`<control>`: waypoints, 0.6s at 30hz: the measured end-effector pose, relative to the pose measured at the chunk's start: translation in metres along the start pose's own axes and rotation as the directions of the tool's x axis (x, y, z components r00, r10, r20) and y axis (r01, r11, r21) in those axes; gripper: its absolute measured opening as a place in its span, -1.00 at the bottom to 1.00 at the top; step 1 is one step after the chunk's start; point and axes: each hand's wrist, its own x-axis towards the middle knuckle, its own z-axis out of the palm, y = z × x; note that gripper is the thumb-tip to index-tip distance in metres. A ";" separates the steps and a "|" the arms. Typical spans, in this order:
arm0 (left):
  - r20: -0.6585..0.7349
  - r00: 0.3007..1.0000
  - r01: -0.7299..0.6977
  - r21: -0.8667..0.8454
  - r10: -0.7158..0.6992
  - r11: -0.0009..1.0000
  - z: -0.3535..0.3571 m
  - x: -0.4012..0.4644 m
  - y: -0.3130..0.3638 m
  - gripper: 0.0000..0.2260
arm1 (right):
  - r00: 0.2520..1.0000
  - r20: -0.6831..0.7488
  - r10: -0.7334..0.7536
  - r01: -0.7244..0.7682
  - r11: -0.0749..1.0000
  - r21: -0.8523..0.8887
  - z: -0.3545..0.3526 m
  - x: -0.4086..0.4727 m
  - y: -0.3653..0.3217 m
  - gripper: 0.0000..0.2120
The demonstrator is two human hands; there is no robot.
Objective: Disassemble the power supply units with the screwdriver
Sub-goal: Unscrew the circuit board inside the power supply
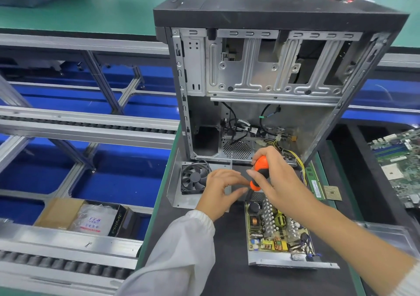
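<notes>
Head view. My right hand (276,177) is curled round the orange and black handle of the screwdriver (258,174). The tool's long axis runs steeply down and slightly toward me, and its tip meets the far left corner of the opened power supply unit (278,232). That unit lies flat on the dark mat (227,261), circuit board and heat sink exposed, directly below and nearer to me than the right hand. Its long side runs away from me. My left hand (221,188) sits just left of the shaft, fingers loosely spread, fingertips near the shaft; I cannot tell whether they touch the shaft or a screw. The right hand is the working hand; the left is placed to steady.

Judgement: the coming move is a turn about the shaft's axis, so the tip must stay seated at that corner.

Surroundings: a detached metal cover with a fan (194,178) lies under and left of the left hand. The open computer case (272,79) stands just beyond, its yellow cables (293,157) trailing close behind the right hand. A memory stick (316,183) and a processor chip (332,193) lie to the right.
</notes>
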 end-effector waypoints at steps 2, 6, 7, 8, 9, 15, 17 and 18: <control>0.008 1.000 -0.001 0.000 0.001 1.000 -0.001 0.001 0.001 -0.86 | 1.000 0.008 -0.012 0.013 0.997 -0.074 -0.001 0.001 -0.003 -0.80; 0.015 1.000 0.005 -0.016 -0.005 1.000 -0.002 0.001 0.003 -0.87 | 0.998 0.056 -0.005 0.018 0.973 -0.230 -0.002 0.008 -0.011 -0.78; 0.014 1.000 0.008 -0.015 -0.008 1.000 -0.002 0.002 0.003 -0.87 | 0.998 0.065 -0.002 0.017 0.972 -0.235 -0.002 0.009 -0.013 -0.79; 0.014 1.000 0.014 -0.015 -0.013 1.000 -0.002 0.002 0.003 -0.88 | 0.997 0.071 0.000 0.016 0.974 -0.227 -0.003 0.009 -0.014 -0.79; 0.019 1.000 0.022 -0.020 -0.022 1.000 -0.001 0.002 0.003 -0.87 | 0.997 0.071 0.002 0.013 0.977 -0.212 -0.004 0.009 -0.014 -0.80; 0.053 0.995 0.093 -0.110 -0.088 0.990 0.003 0.004 0.013 -0.81 | 0.997 0.063 0.035 -0.025 0.986 -0.162 -0.008 0.007 -0.014 -0.82; 0.052 0.995 0.091 -0.157 -0.084 0.983 0.005 0.004 0.015 -0.85 | 0.997 0.069 0.038 -0.027 0.987 -0.159 -0.009 0.008 -0.014 -0.83; 0.058 0.994 0.100 -0.168 -0.091 0.981 0.005 0.004 0.016 -0.86 | 0.996 0.073 0.042 -0.030 0.987 -0.160 -0.009 0.008 -0.014 -0.83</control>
